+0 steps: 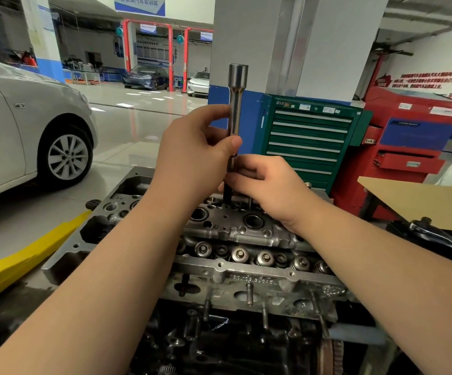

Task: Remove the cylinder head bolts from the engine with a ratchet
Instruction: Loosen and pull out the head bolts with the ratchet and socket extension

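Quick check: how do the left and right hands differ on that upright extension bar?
The left hand grips the extension bar higher up, at mid-shaft, thumb across the front. The right hand pinches it lower, near its dark bottom end just above the cylinder head. The left hand comes in from the left, the right hand from the right. Both hold the same bar, which stands roughly vertical.

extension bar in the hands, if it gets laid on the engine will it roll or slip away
The extension bar looks round and polished, so it would probably roll on a slope. It is solid-looking steel, likely stiff and heavy for its size. The cylinder head is uneven and greasy-looking, so it may slide or catch in a recess.
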Action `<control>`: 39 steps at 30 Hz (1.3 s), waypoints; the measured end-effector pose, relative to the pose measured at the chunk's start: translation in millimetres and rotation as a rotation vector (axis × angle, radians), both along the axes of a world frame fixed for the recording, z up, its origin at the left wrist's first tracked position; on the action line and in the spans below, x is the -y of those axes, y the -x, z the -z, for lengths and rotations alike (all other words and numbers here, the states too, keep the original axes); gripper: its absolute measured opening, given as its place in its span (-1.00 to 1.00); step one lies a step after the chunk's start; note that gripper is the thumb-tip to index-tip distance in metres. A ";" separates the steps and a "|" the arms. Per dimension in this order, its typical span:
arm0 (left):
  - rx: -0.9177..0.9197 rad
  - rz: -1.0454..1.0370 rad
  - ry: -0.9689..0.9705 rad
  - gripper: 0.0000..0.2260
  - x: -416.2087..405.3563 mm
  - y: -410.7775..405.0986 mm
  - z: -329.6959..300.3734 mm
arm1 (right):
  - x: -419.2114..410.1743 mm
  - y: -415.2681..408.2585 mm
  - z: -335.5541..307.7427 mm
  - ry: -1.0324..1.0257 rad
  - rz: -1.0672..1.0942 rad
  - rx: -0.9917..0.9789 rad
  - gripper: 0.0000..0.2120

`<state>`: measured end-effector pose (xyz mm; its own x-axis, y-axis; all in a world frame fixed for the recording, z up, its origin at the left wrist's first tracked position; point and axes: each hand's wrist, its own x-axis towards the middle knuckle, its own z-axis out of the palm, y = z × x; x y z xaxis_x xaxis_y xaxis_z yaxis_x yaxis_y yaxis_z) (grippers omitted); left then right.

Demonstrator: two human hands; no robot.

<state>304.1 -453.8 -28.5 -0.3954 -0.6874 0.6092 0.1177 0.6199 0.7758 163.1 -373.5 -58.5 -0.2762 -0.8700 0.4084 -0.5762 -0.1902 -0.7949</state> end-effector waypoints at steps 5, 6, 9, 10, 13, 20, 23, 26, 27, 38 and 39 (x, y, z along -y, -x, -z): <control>0.026 0.056 0.035 -0.74 -4.5 2.6 -0.7 | 0.7 0.5 -2.3 0.034 0.133 -0.079 -0.59; 0.036 0.016 0.057 -0.75 -4.2 2.3 -0.9 | 0.8 -0.1 -2.7 0.053 0.145 -0.096 -0.54; 0.016 -0.048 0.044 -0.74 -1.0 0.1 -0.7 | 0.4 -0.6 -2.5 0.079 0.070 -0.063 -0.64; 0.000 -0.031 0.015 -0.74 -0.4 -0.4 -0.6 | -0.4 -0.3 -2.1 0.076 0.029 -0.029 -0.70; -0.006 0.035 -0.026 -0.73 -1.8 -0.3 -0.9 | -1.2 2.3 -1.2 0.063 0.013 -0.029 -0.82; 0.016 -0.021 0.098 -0.68 -5.3 -1.3 -1.4 | -0.2 -1.1 -1.7 0.147 0.087 -0.067 -0.61; -0.012 0.002 0.040 -0.61 -1.4 -1.2 -1.1 | -0.6 -1.0 -0.8 0.105 0.000 -0.037 -0.73; -0.001 0.054 0.023 -0.67 -3.2 1.4 -0.6 | 0.2 -1.2 -1.6 0.082 0.085 -0.117 -0.87; -0.003 0.058 0.034 -0.70 -4.5 2.1 -0.8 | 0.2 -1.9 -2.5 0.087 0.118 -0.117 -0.85; -0.004 0.008 0.115 -0.65 0.1 0.9 -0.3 | -2.3 -3.1 -3.3 0.063 0.037 -0.087 -0.83; -0.008 0.034 0.117 -0.62 -0.1 1.2 0.3 | -1.8 -1.7 -3.3 0.063 0.056 -0.082 -0.82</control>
<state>302.9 -453.7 -28.8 -0.4118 -0.5974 0.6882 0.1464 0.7020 0.6970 164.7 -371.6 -55.3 -0.2872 -0.8262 0.4847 -0.6496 -0.2039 -0.7325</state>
